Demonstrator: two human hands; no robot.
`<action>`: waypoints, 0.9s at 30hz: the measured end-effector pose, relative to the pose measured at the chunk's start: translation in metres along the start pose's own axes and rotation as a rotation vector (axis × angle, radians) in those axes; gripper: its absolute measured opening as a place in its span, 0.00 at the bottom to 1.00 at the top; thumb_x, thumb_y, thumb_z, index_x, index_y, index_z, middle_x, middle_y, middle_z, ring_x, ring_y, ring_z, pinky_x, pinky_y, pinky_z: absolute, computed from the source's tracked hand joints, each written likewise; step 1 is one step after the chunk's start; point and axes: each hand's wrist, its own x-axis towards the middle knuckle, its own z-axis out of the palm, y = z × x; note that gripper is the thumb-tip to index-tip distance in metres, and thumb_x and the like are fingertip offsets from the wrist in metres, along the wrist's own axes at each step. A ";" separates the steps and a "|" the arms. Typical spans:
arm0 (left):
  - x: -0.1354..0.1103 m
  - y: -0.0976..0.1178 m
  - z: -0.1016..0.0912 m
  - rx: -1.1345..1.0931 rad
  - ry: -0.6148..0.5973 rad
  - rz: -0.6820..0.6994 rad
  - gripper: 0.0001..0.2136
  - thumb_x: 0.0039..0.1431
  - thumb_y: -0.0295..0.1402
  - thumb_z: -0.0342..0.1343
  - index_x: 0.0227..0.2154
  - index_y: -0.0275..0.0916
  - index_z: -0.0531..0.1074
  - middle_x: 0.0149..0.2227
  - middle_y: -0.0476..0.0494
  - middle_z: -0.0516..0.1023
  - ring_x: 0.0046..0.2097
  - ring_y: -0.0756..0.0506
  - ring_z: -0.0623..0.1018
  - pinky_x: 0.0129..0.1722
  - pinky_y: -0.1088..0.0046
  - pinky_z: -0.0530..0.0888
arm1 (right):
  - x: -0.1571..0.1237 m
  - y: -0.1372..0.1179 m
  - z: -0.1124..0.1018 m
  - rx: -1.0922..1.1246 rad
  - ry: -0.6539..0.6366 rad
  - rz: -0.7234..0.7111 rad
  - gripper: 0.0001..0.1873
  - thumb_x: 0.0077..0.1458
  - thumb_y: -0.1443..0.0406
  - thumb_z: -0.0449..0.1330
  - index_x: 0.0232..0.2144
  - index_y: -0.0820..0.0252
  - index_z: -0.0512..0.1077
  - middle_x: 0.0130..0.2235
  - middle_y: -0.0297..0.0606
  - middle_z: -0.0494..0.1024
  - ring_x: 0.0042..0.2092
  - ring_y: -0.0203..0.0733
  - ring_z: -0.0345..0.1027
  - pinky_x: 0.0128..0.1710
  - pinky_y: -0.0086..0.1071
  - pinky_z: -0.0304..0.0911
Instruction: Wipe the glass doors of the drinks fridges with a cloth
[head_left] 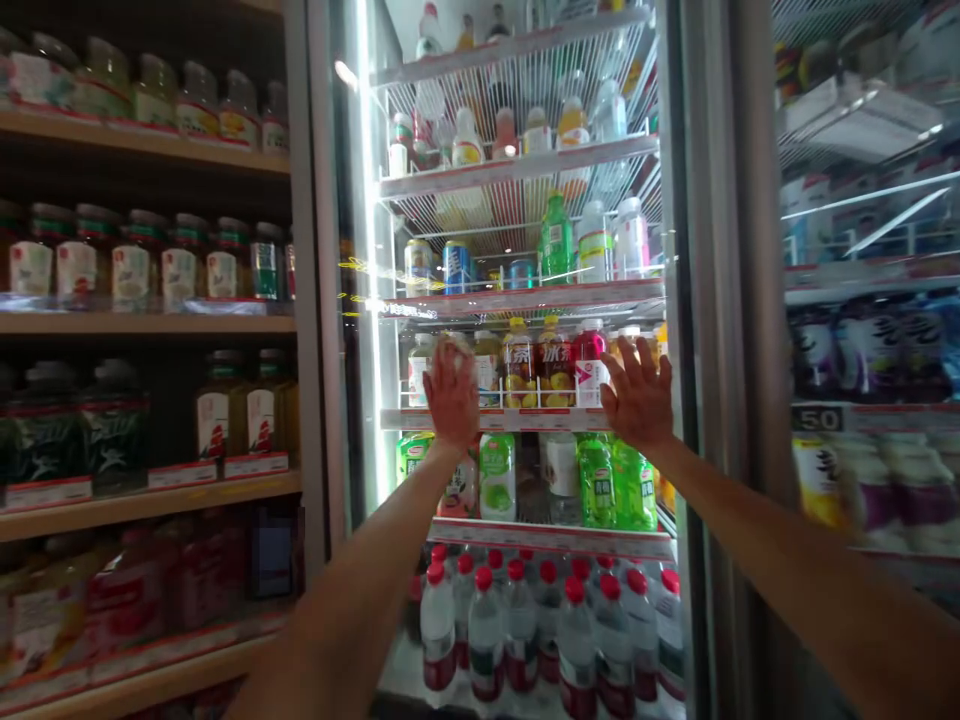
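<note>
Fingers of my left hand: raised, unclenched, well to the left of the pink bottle, the reference for all positions here. A pale blur lies at their tips; whether thing or reflection, I cannot tell. My right hand, just right of the pink bottle and nearer to me, is raised with its fingers spread, grasping nothing. Reflections suggest glass between my palms and the pink bottle; whether either palm touches it, I cannot tell.

The pink bottle stands upright on a middle shelf of the cooler, behind a white wire rail. Tea bottles with yellow caps are immediately to its left; green bottles occupy the shelf below it, and red-capped bottles stand lowest beneath it. Cans are above and to its left.

Handling, by judgement: the pink bottle should be moderately heavy if full, its wall smooth, slightly yielding and slippery if chilled. The sound hold is round its upper body, above the rail and below the cap. The glass, stiff and slick, would take flat pressure only.
</note>
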 end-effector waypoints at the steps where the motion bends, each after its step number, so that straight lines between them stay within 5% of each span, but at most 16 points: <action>1: -0.005 0.014 0.004 -0.023 -0.037 0.130 0.19 0.60 0.30 0.45 0.54 0.45 0.64 0.63 0.41 0.58 0.66 0.43 0.50 0.63 0.54 0.50 | 0.000 0.000 0.000 -0.007 0.006 -0.007 0.24 0.59 0.60 0.46 0.57 0.54 0.60 0.64 0.40 0.54 0.66 0.49 0.38 0.61 0.53 0.40; 4: -0.018 0.039 0.013 -0.058 -0.101 0.487 0.18 0.60 0.30 0.47 0.53 0.47 0.65 0.61 0.46 0.61 0.66 0.44 0.49 0.64 0.54 0.46 | 0.000 0.002 0.000 -0.031 0.020 -0.031 0.24 0.59 0.60 0.45 0.56 0.56 0.61 0.63 0.42 0.55 0.66 0.49 0.39 0.61 0.52 0.41; 6: -0.021 0.031 0.013 -0.048 -0.105 0.534 0.18 0.60 0.31 0.48 0.53 0.48 0.64 0.61 0.46 0.61 0.66 0.45 0.48 0.64 0.54 0.44 | 0.000 0.002 0.000 -0.042 0.014 -0.035 0.23 0.59 0.60 0.45 0.56 0.57 0.61 0.63 0.43 0.55 0.66 0.49 0.39 0.61 0.51 0.41; 10: -0.014 -0.016 0.004 0.001 0.025 0.111 0.18 0.61 0.32 0.46 0.54 0.44 0.64 0.63 0.39 0.56 0.66 0.43 0.51 0.63 0.51 0.46 | 0.000 0.000 -0.001 -0.039 0.001 -0.012 0.24 0.59 0.59 0.44 0.56 0.56 0.61 0.63 0.41 0.56 0.66 0.48 0.39 0.61 0.51 0.40; 13: -0.014 -0.021 0.003 0.029 0.123 -0.103 0.19 0.61 0.31 0.44 0.55 0.41 0.63 0.64 0.35 0.53 0.66 0.41 0.50 0.62 0.48 0.48 | 0.000 -0.002 0.000 -0.035 -0.010 0.010 0.24 0.59 0.59 0.44 0.57 0.56 0.60 0.63 0.41 0.55 0.66 0.49 0.38 0.61 0.52 0.40; 15: -0.019 0.002 0.009 0.009 0.087 0.054 0.19 0.61 0.30 0.44 0.55 0.41 0.62 0.64 0.37 0.53 0.66 0.41 0.46 0.62 0.49 0.47 | -0.001 -0.002 0.001 -0.031 -0.009 0.020 0.25 0.59 0.60 0.44 0.58 0.55 0.59 0.64 0.40 0.55 0.66 0.49 0.38 0.61 0.53 0.39; 19: -0.037 0.058 0.021 -0.066 -0.069 0.604 0.18 0.59 0.29 0.48 0.53 0.45 0.64 0.62 0.44 0.59 0.67 0.44 0.44 0.64 0.53 0.42 | -0.001 0.000 0.001 -0.016 -0.013 0.016 0.26 0.59 0.60 0.44 0.59 0.54 0.57 0.64 0.39 0.53 0.66 0.48 0.38 0.62 0.53 0.38; 21: -0.042 0.061 0.021 -0.071 -0.074 0.654 0.18 0.59 0.29 0.48 0.52 0.45 0.65 0.61 0.45 0.61 0.67 0.44 0.45 0.64 0.53 0.41 | -0.002 0.001 0.001 -0.011 -0.020 0.016 0.26 0.59 0.60 0.44 0.59 0.54 0.57 0.64 0.39 0.53 0.66 0.48 0.38 0.62 0.53 0.37; 27: -0.036 -0.015 0.008 -0.041 0.055 0.138 0.16 0.61 0.33 0.46 0.51 0.42 0.66 0.62 0.37 0.58 0.65 0.42 0.52 0.63 0.52 0.44 | -0.006 -0.002 0.000 -0.001 -0.041 0.050 0.26 0.59 0.60 0.44 0.59 0.53 0.57 0.64 0.38 0.53 0.66 0.47 0.38 0.62 0.52 0.38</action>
